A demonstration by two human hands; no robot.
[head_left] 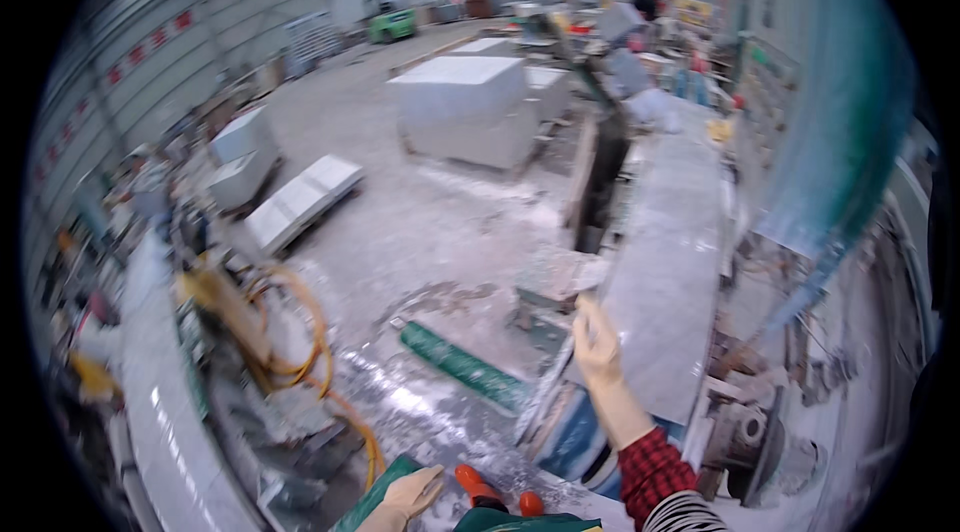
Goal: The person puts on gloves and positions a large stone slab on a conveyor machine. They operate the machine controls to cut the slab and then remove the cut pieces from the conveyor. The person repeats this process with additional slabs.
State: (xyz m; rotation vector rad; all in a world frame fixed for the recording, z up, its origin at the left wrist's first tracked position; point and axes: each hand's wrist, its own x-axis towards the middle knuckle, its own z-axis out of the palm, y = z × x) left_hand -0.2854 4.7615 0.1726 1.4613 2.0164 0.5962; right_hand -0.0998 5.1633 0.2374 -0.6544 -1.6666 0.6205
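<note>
My right hand (598, 347), in a pale cream rubber glove, is at the left edge of a long grey-white stone slab (668, 262). Its fingers point forward, slightly bent and a little apart, and nothing shows in them. Whether it touches the slab I cannot tell. At the lower edge my left hand (412, 494), gloved the same way, hangs low with fingers loosely stretched to the right. Beside it lies a green strip (375, 500), partly hidden by the hand. A dark green roller-like tube (465, 367) lies on the wet floor between my hands.
My orange boots (470, 478) stand on the wet floor. A yellow-orange hose (318, 332) coils at left beside another long slab (170, 362). White blocks (465, 107) stand ahead, a forklift (390, 20) behind. A green-blue curtain (840, 112) hangs at right above machine parts (745, 432).
</note>
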